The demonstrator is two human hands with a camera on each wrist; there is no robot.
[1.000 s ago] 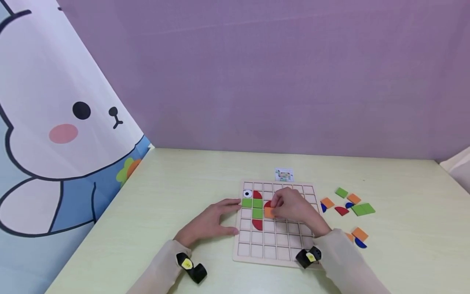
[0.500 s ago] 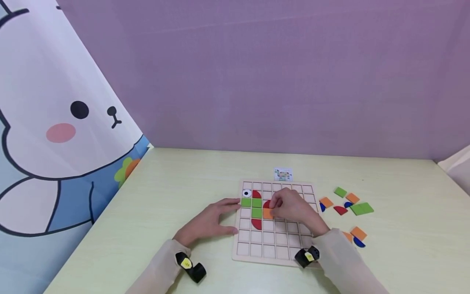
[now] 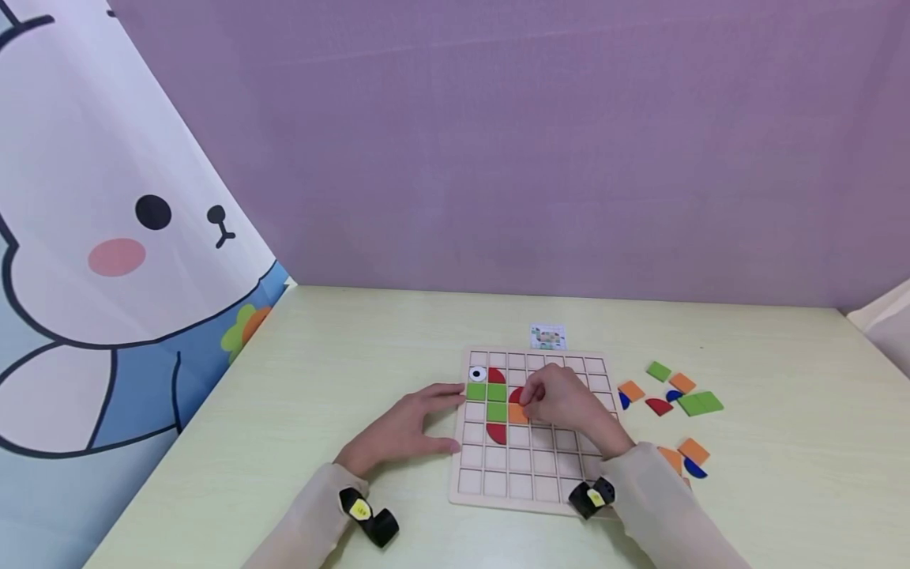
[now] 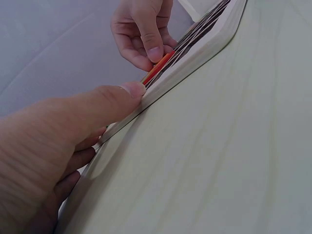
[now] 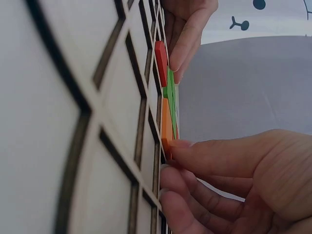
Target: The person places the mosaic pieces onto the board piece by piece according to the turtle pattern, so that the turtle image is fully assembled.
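Observation:
A pale wooden grid board lies on the table. At its left edge my left hand rests with extended fingers, thumb and fingertips touching the frame. Over the middle of the board, my right hand holds its thumb and curled fingers at an orange square tile, which lies in a cell; the right wrist view shows the thumb on the end of that orange tile. Beside it are green square tiles, red quarter-circle tiles and a white eye tile. The right hand partly hides another red tile.
Loose green, orange, red and blue tiles lie right of the board. Behind the board lies a small printed card. A purple cloth stands along the table's back edge.
The right hand and sleeve have shifted very slightly left, baring more of a loose orange tile beside the sleeve. The left hand stays at the board's edge.

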